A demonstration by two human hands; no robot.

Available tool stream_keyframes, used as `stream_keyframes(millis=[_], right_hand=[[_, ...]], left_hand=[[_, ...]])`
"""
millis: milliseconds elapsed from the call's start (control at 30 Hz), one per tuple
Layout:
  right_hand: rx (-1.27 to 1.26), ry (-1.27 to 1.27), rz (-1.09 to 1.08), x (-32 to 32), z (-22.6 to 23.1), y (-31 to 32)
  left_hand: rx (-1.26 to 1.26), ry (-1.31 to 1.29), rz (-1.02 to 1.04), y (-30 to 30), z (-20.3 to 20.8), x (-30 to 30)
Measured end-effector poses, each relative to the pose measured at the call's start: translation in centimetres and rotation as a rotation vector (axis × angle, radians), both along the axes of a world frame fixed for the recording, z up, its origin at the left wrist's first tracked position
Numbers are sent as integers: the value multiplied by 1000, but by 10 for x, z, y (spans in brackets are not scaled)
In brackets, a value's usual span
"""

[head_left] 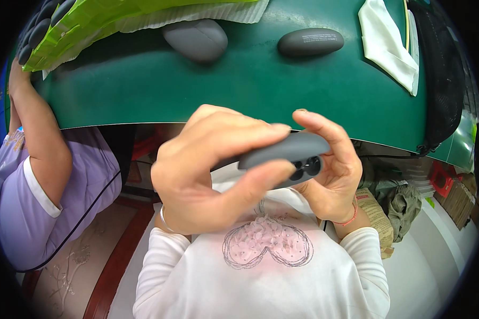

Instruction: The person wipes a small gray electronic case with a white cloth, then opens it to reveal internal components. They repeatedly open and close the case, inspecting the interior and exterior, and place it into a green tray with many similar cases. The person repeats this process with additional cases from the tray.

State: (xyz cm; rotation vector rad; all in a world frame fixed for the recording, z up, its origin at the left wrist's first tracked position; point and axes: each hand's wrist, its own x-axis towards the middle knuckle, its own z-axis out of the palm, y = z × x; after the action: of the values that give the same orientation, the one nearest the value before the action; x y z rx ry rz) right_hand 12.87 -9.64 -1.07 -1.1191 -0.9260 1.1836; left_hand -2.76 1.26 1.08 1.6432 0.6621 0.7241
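A dark grey earbud charging case point(290, 149) is held up before my chest, just off the table's near edge. Its lid is raised, and round glossy black hollows show inside on the right. My left hand point(213, 165) grips it from the left, the thumb in front and the fingers over the top. Around its right end curls my right hand point(332, 165), with the index finger raised. The far side of the case is hidden. On the table beyond lie a closed grey case point(197, 41) and another dark case point(311, 42) with small print.
A green-topped table point(239, 80) spans the front. Bright green trays point(101, 24) with dark cases stand at the far left. A white cloth point(388, 45) lies by a black mesh bag point(436, 74) on the right. At left sits a person in a lilac shirt point(53, 196).
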Motion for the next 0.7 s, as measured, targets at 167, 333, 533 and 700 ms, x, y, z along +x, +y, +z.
stream_keyframes(millis=[167, 333, 533, 700], right_hand=[[14, -47, -88, 5, 4, 4], [275, -666, -161, 9, 2, 2], [603, -790, -220, 1, -16, 9], [232, -297, -112, 4, 3, 6]], left_hand=[[457, -102, -110, 9, -13, 0], [-164, -63, 109, -17, -10, -11], [-675, -237, 15, -20, -1, -6], [-601, -231, -31, -13, -5, -13]])
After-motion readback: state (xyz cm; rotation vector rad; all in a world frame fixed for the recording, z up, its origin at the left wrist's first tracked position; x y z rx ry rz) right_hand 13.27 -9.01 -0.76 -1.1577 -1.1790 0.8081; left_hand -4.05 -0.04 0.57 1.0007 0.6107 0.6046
